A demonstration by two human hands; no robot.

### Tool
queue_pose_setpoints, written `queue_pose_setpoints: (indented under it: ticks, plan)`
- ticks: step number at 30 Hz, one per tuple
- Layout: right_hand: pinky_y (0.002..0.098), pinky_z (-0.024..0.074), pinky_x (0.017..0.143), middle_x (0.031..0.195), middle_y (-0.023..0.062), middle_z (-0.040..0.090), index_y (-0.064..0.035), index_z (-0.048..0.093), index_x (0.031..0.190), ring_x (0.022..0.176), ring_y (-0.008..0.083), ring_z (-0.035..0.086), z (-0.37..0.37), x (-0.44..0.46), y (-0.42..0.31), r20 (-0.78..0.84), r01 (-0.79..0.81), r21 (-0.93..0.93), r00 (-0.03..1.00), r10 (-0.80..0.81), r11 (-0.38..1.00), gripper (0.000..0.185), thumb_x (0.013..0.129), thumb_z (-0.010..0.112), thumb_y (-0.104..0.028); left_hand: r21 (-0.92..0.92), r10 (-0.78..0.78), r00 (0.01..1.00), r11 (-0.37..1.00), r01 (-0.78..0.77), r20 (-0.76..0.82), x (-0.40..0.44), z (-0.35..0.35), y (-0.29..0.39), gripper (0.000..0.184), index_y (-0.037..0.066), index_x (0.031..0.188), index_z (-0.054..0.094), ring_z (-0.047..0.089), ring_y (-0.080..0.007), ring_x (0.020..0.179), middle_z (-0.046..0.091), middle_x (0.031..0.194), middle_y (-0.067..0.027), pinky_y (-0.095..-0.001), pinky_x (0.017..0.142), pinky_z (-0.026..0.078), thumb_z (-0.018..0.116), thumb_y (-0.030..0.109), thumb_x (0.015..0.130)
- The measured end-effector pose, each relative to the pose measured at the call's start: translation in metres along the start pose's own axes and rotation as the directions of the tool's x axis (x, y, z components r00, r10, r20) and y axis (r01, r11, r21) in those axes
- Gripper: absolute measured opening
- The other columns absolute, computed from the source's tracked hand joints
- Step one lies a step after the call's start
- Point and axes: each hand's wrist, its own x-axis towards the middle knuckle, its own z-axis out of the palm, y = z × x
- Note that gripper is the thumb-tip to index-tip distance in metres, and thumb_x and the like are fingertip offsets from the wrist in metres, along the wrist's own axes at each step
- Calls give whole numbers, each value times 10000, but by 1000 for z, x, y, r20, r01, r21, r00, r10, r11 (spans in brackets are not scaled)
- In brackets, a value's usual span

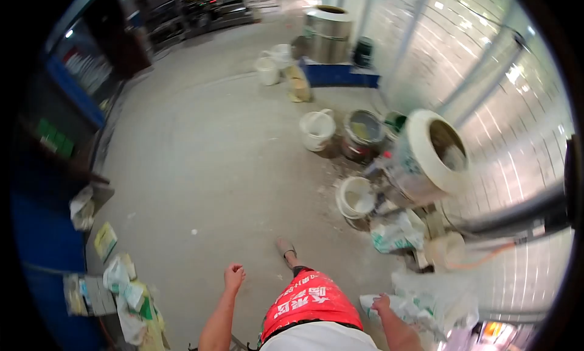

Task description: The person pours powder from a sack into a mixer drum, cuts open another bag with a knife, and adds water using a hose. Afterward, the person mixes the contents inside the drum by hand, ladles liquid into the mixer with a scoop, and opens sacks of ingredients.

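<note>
My left hand (235, 277) hangs over the bare floor with its fingers loosely curled and nothing visible in it. On the other side, my right hand (381, 303) is also curled. It appears in front of a white plastic bag (407, 311) with green print, and I see nothing held in its fingers. Between my hands is the red apron (313, 299) with white lettering that I wear. One of my feet (285, 249) steps forward on the grey floor (201, 162).
A tilted drum mixer (409, 162), a white bucket (356, 197), a paint-stained bucket (363, 135) and another white bucket (317, 130) stand at right. A metal drum (328, 34) sits on a blue base (339, 75) farther off. Bags (125, 284) lie along the left wall.
</note>
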Motion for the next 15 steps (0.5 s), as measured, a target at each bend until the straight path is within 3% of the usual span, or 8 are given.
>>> queue_pose_setpoints:
  ticks: [3, 4, 5, 7, 8, 10, 11, 15]
  plan:
    - [371, 451, 473, 667, 139, 586, 3, 559, 980, 555, 224, 568, -24, 103, -121, 8, 297, -85, 955, -297, 951, 355, 634, 556, -79, -195, -193, 970, 967, 163, -149, 3, -59, -18, 159, 4, 907, 563, 575, -145, 601, 570, 692, -77, -242, 499, 462, 562, 84, 769]
    - [351, 451, 456, 656, 142, 584, 17, 550, 994, 533, 224, 564, -28, 129, -178, 41, 257, -325, 965, -257, 910, 409, 594, 569, -64, -231, -286, 936, 944, 237, -205, 3, -76, -24, 150, 7, 888, 552, 556, -136, 577, 552, 665, -68, -238, 482, 449, 565, 101, 772]
    - [367, 460, 469, 668, 168, 593, 21, 597, 839, 553, 253, 579, -62, 124, -303, 175, -102, -155, 976, 129, 983, 341, 512, 597, -77, -265, -295, 938, 933, 242, -183, 7, -97, -53, 116, 34, 803, 530, 493, -125, 501, 497, 610, -43, -238, 443, 417, 560, 143, 778]
    - [386, 471, 510, 685, 167, 601, -38, 588, 513, 607, 279, 602, -22, 207, -361, 76, 271, -517, 959, -272, 812, 124, 539, 616, -156, -603, -544, 823, 715, 353, -163, -4, -125, -87, 75, 94, 679, 458, 454, -151, 459, 438, 561, -31, -270, 432, 410, 506, 117, 732]
    - [391, 481, 568, 714, 166, 605, -49, 610, 557, 686, 288, 612, -19, 231, -431, 281, 406, -573, 913, -295, 712, 109, 594, 597, -150, -632, -595, 799, 653, 416, -89, -17, -135, -101, 83, 92, 649, 446, 455, -154, 459, 432, 547, -21, -265, 434, 415, 491, 103, 718]
    - [417, 470, 648, 849, 201, 598, 4, 588, 851, 788, 342, 594, -40, 201, -622, -11, 251, -178, 966, -257, 951, 175, 737, 494, -90, -767, -721, 661, 539, 349, -205, -33, -141, -121, 107, 59, 696, 466, 493, -186, 507, 458, 574, -54, -312, 453, 447, 466, 95, 797]
    - [431, 458, 680, 879, 220, 588, 6, 552, 936, 806, 346, 590, -23, 225, -681, 74, 215, -203, 976, -204, 955, 211, 764, 469, -83, -732, -710, 698, 524, 435, -94, -32, -167, -205, 54, 64, 744, 476, 501, -161, 561, 476, 640, -38, -295, 488, 452, 499, 86, 787]
    - [389, 467, 724, 945, 168, 604, -30, 566, 1027, 836, 307, 593, 74, 263, -858, 141, 477, 189, 852, -504, 858, 280, 777, 494, -133, -707, -796, 594, 485, 515, -113, -30, -186, -148, 59, 67, 741, 477, 500, -156, 569, 480, 649, -34, -290, 491, 448, 501, 92, 788]
